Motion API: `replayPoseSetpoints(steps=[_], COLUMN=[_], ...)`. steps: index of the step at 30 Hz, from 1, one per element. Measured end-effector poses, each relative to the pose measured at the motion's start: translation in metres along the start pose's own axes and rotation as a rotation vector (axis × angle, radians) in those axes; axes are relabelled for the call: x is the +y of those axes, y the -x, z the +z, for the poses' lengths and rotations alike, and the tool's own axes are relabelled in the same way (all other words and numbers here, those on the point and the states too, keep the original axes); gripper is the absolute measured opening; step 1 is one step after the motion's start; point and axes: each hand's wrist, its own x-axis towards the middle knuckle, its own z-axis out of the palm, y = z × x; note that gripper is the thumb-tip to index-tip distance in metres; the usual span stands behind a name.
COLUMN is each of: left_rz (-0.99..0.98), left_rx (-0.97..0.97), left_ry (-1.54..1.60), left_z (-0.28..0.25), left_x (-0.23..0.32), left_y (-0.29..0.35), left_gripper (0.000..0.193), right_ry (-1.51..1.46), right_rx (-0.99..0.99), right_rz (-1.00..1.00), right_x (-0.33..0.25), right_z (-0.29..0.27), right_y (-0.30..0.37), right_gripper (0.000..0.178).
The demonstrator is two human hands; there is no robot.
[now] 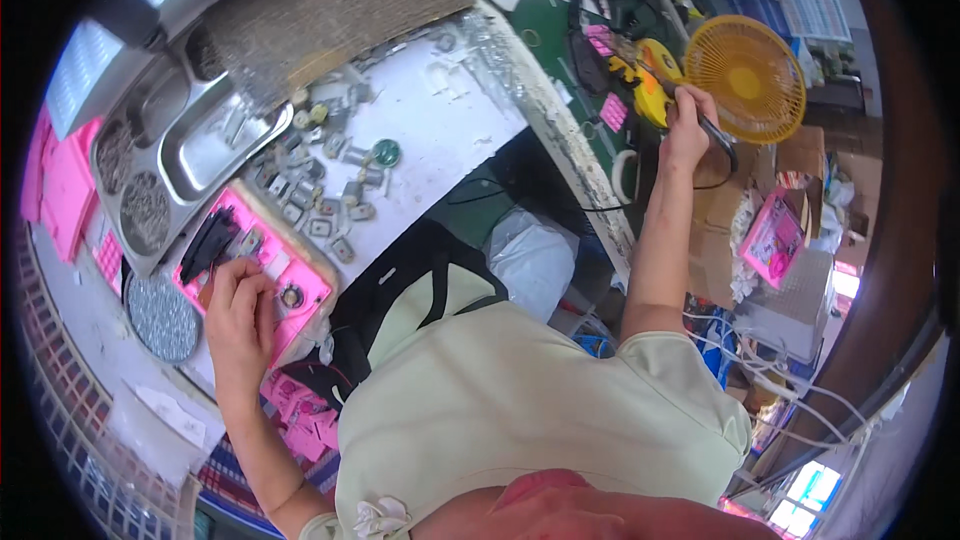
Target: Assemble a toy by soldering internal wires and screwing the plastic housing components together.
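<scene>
Pink plastic case (302,275) lies on the left side of the tabletop (420,115), under the fingers of the left hand (240,315). These fingers are bent down over its lower left part; whether they pinch something, I cannot tell. The case is bright, shallow and roughly rectangular, with its inside facing up. It holds one black curved part (208,243) at the upper left end, one small grey block (250,242) near the middle and one round metal part (291,296) toward the opposite end. Its long axis goes diagonally, from upper left to lower right.

Right hand (688,125) is stretched far to the right, its fingers closed around one black corded tool (712,132). Just beside it are one yellow plastic object (652,100) and one round yellow basket (745,80).

Around the case, many small grey motors (322,208) lie in a loose heap, more than a dozen, too crowded to count exactly. Beyond them sits one green round piece (386,152). To the upper left stands one metal tray (200,162) with several compartments, and left of the case one round grey dish (160,315).
</scene>
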Motion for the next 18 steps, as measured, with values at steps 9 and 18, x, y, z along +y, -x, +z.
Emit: replayPoseSetpoints(steps=[9, 18], left_rz=[-0.361, -0.508], left_rx=[0.511, 0.459], left_ry=[0.04, -0.051], left_z=[0.002, 0.03], left_x=[0.024, 0.049], left_y=[0.048, 0.066], left_gripper=[0.038, 0.052], right_ry=[-0.674, -0.067], right_rx=[-0.474, -1.39], right_rz=[0.833, -0.587], right_x=[0.015, -0.104], right_z=[0.05, 0.206], right_y=[0.103, 0.251], right_gripper=[0.035, 0.02])
